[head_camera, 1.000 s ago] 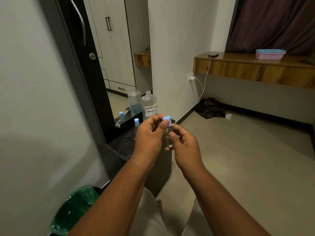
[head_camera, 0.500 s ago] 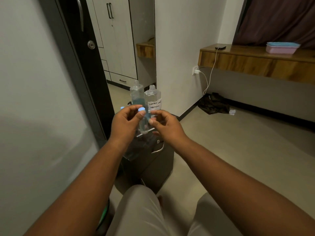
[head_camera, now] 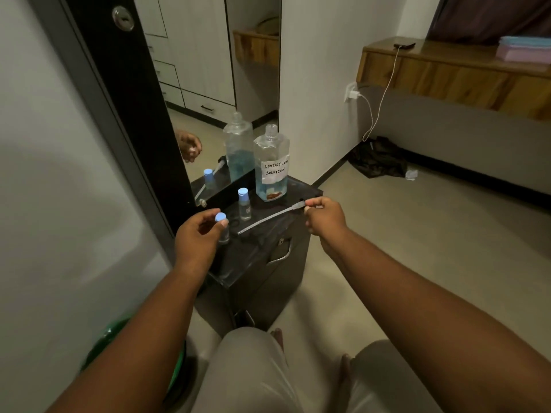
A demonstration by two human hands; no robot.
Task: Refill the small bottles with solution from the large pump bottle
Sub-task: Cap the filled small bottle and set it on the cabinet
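The large clear bottle, labelled "contact lens solution", stands on the black cabinet top with a little blue liquid in it and an open neck. My right hand grips the pump head, whose thin clear dip tube slants down to the left over the cabinet top. My left hand pinches the blue cap of a small clear bottle standing near the cabinet's left front edge. A second small bottle with a blue cap stands upright between my hands.
A mirror behind the cabinet reflects the bottles. A green bin sits on the floor at lower left. At right, a wooden shelf holds a phone and a pink box. A dark cloth lies on the floor. My knees are below.
Both hands held one small bottle up in front of me. My left hand has brought it down onto the cabinet top, and my right hand has let go and taken the pump tube.
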